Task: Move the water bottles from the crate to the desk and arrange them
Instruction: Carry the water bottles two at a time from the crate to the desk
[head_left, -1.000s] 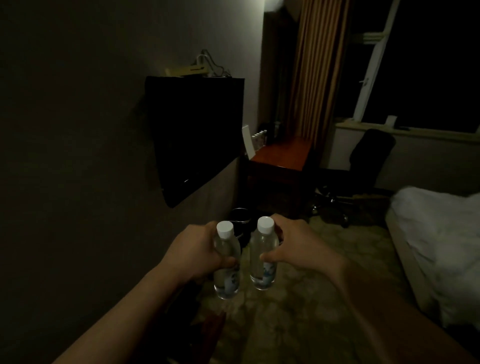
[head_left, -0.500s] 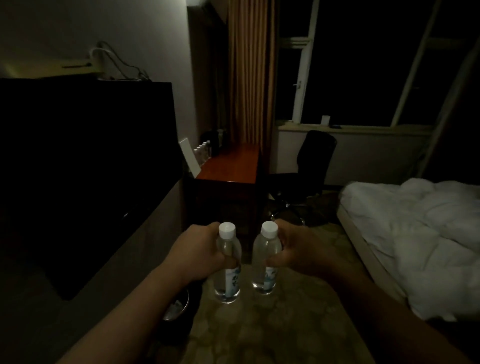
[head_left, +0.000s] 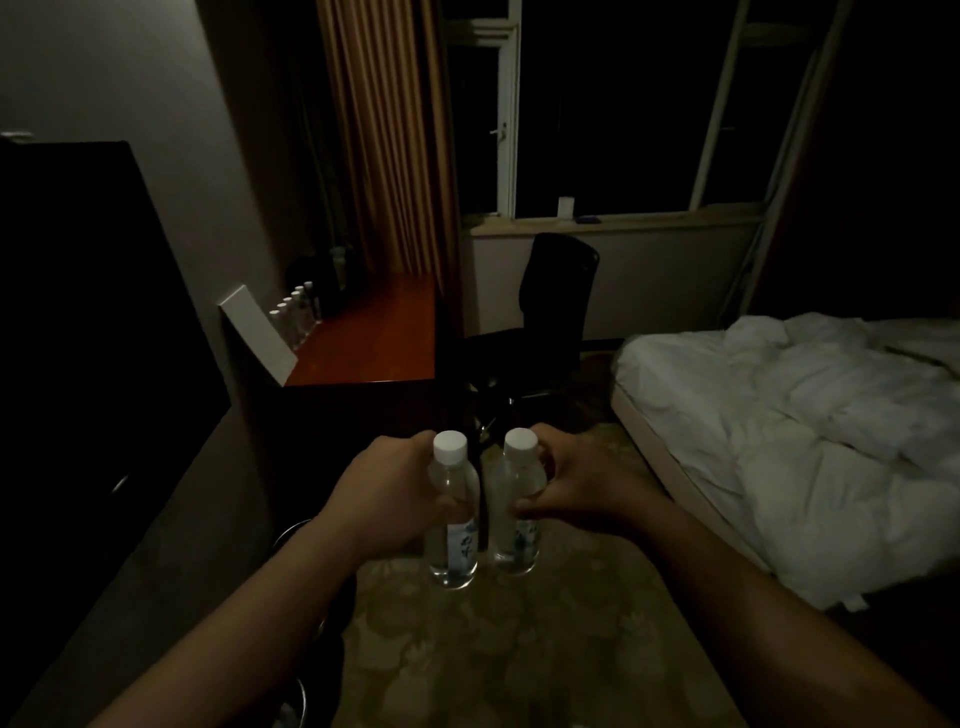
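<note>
I carry two clear water bottles with white caps, upright and side by side in front of me. My left hand (head_left: 387, 488) grips the left bottle (head_left: 451, 540) around its upper body. My right hand (head_left: 576, 483) grips the right bottle (head_left: 515, 535) the same way. Ahead stands a reddish wooden desk (head_left: 374, 338) against the left wall. A row of several more bottles (head_left: 293, 309) stands along its back left edge. The crate is out of view.
A white board (head_left: 257, 332) leans at the desk's near left corner. A black office chair (head_left: 550, 312) stands right of the desk. A bed with white bedding (head_left: 789, 431) fills the right side. A dark TV (head_left: 78, 338) hangs on the left. Patterned carpet (head_left: 498, 639) lies underfoot.
The view has swung right and moved forward, so the desk, chair and bed are nearer and larger. Both hands keep their hold on the bottles in the same place before me.
</note>
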